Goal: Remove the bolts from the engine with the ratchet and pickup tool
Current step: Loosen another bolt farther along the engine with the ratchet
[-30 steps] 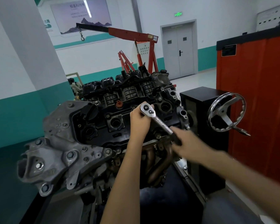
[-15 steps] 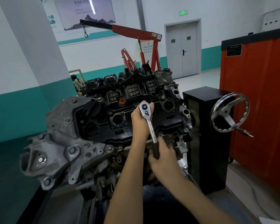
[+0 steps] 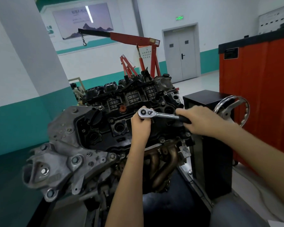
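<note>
Both hands are on the ratchet [image 3: 161, 114]: the left hand [image 3: 140, 126] curls round its chrome head, seemingly pressing it onto the black valve cover [image 3: 102, 136] of the engine [image 3: 69, 145], while the right hand [image 3: 198, 121] wraps tight around the black handle, which points right, almost level, toward the handwheel [image 3: 227, 112].

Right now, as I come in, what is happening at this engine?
A person is working a ratchet on top of the engine. The left hand holds the ratchet head steady against the black cover, while the right hand grips the black handle, which points to the right. The bolt under the head is hidden by the hand, so how loose it is cannot be told. No pickup tool is in view.
</note>
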{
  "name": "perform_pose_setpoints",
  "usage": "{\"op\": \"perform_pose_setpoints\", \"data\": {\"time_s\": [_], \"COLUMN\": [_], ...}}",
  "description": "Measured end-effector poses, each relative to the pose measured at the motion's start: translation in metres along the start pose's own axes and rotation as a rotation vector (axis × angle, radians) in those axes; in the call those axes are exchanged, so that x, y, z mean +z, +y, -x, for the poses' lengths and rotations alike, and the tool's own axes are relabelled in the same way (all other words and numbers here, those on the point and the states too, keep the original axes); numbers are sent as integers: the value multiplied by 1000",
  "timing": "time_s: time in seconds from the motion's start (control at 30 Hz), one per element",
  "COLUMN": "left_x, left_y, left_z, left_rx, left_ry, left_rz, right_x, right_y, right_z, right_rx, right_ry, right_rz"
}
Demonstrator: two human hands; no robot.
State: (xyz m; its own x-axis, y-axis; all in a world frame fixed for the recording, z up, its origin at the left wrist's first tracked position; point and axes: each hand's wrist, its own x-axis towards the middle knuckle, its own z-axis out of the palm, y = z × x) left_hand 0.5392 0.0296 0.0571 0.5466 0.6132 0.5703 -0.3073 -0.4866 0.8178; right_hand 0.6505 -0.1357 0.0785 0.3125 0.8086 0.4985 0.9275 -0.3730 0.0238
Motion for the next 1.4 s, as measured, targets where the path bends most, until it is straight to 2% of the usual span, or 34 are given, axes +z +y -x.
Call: {"op": "perform_pose_setpoints", "data": {"time_s": [0.07, 0.2, 0.27, 0.33, 0.4, 0.5, 0.6, 0.67, 0.73, 0.8, 0.93, 1.0, 1.07, 1.13, 1.27, 1.33, 1.4], "left_x": [4, 15, 16, 12, 7, 4, 5, 3, 0, 0, 11, 12, 10, 6, 3, 4, 4], "left_y": [-1, 4, 5, 4, 2, 1, 3, 3, -1, -5, -4, -5, -5, -5, -4, 2, 3], "left_z": [3, 4, 1, -1, -2, -2, -5, -5, -4, 0, 2, -2, -4, -6, -8, -7, -6], "left_rx": [-13, 1, -50, -70, -56, -5, 35, 53, 29, 10, -35, -72, -97, -94, -6, 49, 70], "left_ry": [43, 70, 84, 68, 12, -70, -86, -82, -55, -22, 64, 93, 81, 59, -54, -84, -59], "left_rz": [42, 41, 85, 63, 10, -74, -113, -105, -45, 22, 69, 62, 35, -3, -74, -128, -118], "right_x": [26, 68, 80, 86, 82, 57, 19, 1, 1, 21, 69, 88, 95, 88, 39, 7, -12], "right_y": [-23, -100, -133, -144, -127, -67, -5, 10, 5, -14, -95, -132, -151, -137, -49, -6, 10], "right_z": [24, 56, 52, 48, 48, 49, 28, 7, 2, 20, 55, 49, 43, 45, 45, 26, 3], "right_rx": [134, 375, 437, 420, 397, 253, 106, 15, -1, 88, 335, 428, 439, 405, 168, 81, 18], "right_ry": [31, 105, 157, 157, 95, -6, -104, -73, -7, 42, 79, 121, 126, 84, -105, -192, -167], "right_rz": [-191, -818, -994, -1053, -978, -740, -369, -65, 53, -77, -810, -990, -1062, -1002, -662, -374, -59]}}
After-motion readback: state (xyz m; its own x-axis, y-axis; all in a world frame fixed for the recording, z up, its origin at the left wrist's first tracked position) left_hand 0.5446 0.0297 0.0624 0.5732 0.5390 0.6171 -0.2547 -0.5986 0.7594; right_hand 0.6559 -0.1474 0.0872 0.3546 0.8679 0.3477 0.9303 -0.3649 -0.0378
